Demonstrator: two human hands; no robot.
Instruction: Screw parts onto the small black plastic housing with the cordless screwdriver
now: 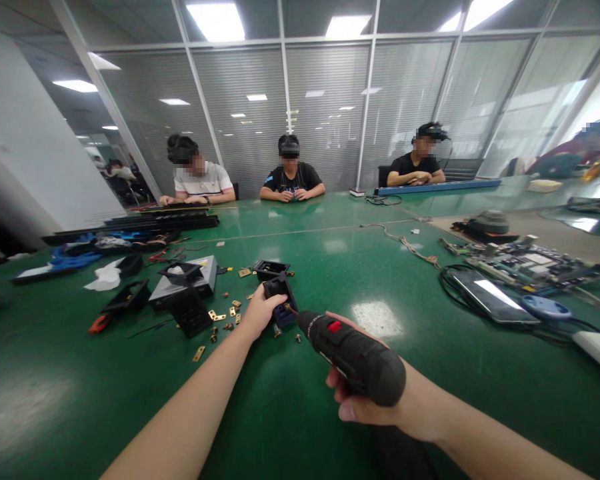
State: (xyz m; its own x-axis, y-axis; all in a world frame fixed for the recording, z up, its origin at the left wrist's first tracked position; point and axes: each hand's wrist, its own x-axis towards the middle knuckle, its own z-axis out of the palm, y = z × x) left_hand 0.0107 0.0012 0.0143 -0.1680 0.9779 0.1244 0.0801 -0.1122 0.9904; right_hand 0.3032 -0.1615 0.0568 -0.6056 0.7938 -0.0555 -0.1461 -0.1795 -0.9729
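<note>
While the green worktop [390, 267] lies bare ahead and right, black trays [180, 287] and brass bits [220, 317] crowd the left. Right grip [365, 400] clamps a driver [353, 357]; left grip [260, 310] clamps a black part [280, 297] at its tip.
</note>
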